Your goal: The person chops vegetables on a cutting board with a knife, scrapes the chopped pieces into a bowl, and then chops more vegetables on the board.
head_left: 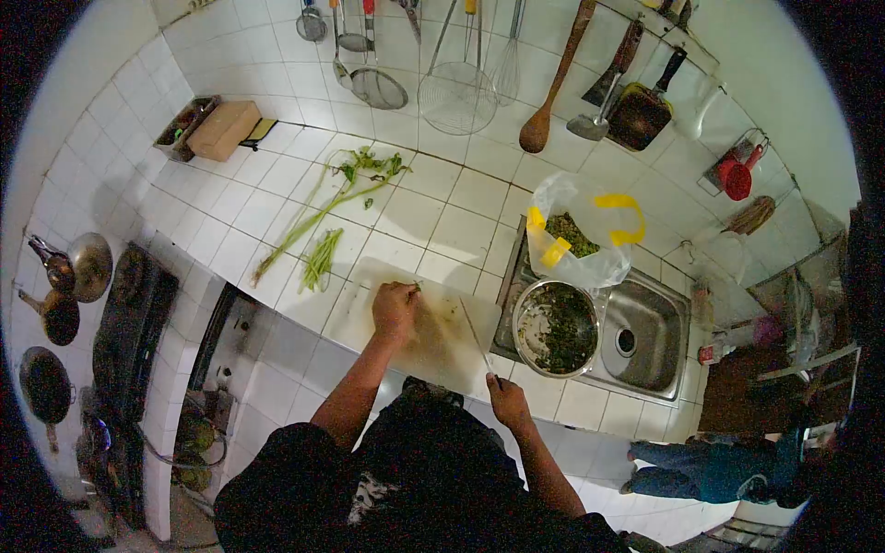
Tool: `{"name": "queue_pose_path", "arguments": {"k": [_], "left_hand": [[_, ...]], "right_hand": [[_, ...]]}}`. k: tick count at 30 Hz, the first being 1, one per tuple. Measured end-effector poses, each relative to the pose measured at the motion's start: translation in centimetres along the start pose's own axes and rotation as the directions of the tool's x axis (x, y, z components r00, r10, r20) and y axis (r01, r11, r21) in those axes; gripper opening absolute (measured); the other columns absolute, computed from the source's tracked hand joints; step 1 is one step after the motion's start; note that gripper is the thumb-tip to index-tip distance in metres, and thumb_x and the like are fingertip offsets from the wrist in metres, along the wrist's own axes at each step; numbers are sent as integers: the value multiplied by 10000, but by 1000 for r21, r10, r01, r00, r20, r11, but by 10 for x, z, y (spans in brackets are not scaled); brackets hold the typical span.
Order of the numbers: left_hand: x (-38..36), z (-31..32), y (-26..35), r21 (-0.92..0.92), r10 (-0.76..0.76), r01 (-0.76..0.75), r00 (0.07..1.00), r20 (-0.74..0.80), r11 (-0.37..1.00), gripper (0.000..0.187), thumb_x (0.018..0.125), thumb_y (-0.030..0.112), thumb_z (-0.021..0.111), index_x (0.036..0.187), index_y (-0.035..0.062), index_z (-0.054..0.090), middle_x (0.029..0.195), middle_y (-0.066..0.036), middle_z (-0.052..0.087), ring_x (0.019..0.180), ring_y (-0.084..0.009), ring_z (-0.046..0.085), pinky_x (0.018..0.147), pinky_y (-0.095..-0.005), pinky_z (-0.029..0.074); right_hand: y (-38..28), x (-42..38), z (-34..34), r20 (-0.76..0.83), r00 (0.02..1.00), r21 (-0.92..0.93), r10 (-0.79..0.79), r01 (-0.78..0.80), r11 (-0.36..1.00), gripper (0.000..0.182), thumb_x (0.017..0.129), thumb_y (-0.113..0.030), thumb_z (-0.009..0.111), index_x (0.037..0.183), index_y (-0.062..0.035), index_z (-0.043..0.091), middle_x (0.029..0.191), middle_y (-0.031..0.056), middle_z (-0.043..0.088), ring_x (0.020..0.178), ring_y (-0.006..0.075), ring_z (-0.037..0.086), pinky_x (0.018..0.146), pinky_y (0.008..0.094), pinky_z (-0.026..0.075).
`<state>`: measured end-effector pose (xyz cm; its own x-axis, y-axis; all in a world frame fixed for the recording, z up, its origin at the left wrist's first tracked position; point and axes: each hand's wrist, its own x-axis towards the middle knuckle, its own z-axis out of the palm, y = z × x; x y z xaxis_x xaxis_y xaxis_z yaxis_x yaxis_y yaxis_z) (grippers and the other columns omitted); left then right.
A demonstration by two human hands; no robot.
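Observation:
My left hand (pixel 396 310) is closed at the left part of a pale cutting board (pixel 442 355). A small dark green bit shows at its fingertips, too small to name. The fingers of my right hand (pixel 509 404) wrap round the handle of a knife (pixel 477 339), whose thin blade lies over the board's right side, pointing away from me. Brownish-green wet stains and a few scraps mark the board between the hands. Beyond it on the tiles lie a short bunch of green stalks (pixel 321 260) and longer leafy stems (pixel 318 217).
Right of the board stands a steel bowl (pixel 521 336) of chopped greens, beside a sink (pixel 659 355). Behind it is a plastic bag (pixel 576 198) with more greens. Utensils, including a wooden spoon (pixel 537 129), hang on the wall. A stove (pixel 138 304) is at left.

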<state>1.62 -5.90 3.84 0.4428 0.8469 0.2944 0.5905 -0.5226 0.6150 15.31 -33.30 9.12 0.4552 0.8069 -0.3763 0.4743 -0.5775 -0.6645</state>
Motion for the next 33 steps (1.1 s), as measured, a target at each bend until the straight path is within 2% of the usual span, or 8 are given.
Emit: {"name": "queue_pose_path", "arguments": {"k": [9, 15, 18, 21, 24, 27, 30, 33], "left_hand": [[-2, 30, -19, -16, 86, -85, 994, 62, 996, 183, 758, 189, 691, 898, 75, 719, 907, -131, 663, 874, -327, 616, 782, -449, 502], [2, 60, 3, -99, 201, -182, 949, 242, 978, 149, 797, 186, 649, 861, 60, 697, 845, -150, 619, 872, -327, 611, 750, -445, 507], [-4, 63, 9, -108, 190, -166, 942, 277, 980, 157, 802, 202, 646, 859, 65, 697, 861, -141, 607, 880, -328, 596, 735, -443, 507], [1, 57, 9, -66, 292, -285, 926, 238, 956, 172, 804, 227, 654, 833, 63, 697, 856, -133, 607, 884, -321, 596, 732, -443, 507], [-2, 50, 15, -45, 263, -265, 899, 350, 963, 197, 801, 252, 661, 798, 58, 694, 814, -123, 597, 840, -319, 598, 722, -438, 510], [0, 52, 14, -34, 301, -310, 884, 358, 950, 178, 793, 233, 664, 784, 57, 695, 795, -114, 605, 812, -322, 606, 721, -427, 516], [1, 50, 14, -145, 230, -184, 864, 449, 972, 145, 719, 129, 645, 820, 31, 684, 892, -167, 631, 896, -353, 616, 791, -435, 513], [-5, 55, 10, -121, 296, -272, 914, 276, 955, 113, 699, 126, 680, 787, 58, 696, 837, -103, 635, 823, -321, 614, 733, -417, 519]], "right_hand": [[-10, 7, 13, -54, 997, -58, 57, -60, 997, 615, 984, -492, 378, 822, 61, 592, 793, 318, 596, 819, 501, 561, 750, 516, 433], [5, 10, 27, -131, 989, 35, -65, 70, 997, 616, 980, -499, 389, 779, 54, 572, 637, 215, 569, 619, 370, 562, 632, 479, 429], [4, 15, 24, -93, 992, 45, 86, -82, 996, 618, 977, -505, 396, 780, 54, 571, 613, 176, 544, 591, 294, 534, 613, 454, 424], [1, 25, 15, 15, 989, 75, 149, -150, 986, 629, 976, -515, 387, 831, 59, 598, 662, 213, 586, 658, 356, 582, 666, 470, 442], [-1, 25, 7, -52, 996, -46, -66, 63, 997, 639, 974, -523, 381, 884, 63, 620, 759, 264, 626, 773, 431, 610, 734, 485, 454], [-19, 27, -10, 127, 992, -181, -1, 25, 983, 442, 1027, -330, 319, 1026, 26, 581, 863, 260, 619, 818, 464, 585, 730, 519, 466], [-8, 34, -8, 154, 984, -210, 93, -59, 976, 452, 1022, -345, 325, 1035, 24, 587, 903, 260, 634, 853, 465, 590, 778, 522, 472], [-2, 34, -7, 92, 995, -99, -38, 47, 994, 683, 971, -546, 334, 885, 64, 627, 870, 312, 629, 887, 492, 587, 814, 523, 444]]}}
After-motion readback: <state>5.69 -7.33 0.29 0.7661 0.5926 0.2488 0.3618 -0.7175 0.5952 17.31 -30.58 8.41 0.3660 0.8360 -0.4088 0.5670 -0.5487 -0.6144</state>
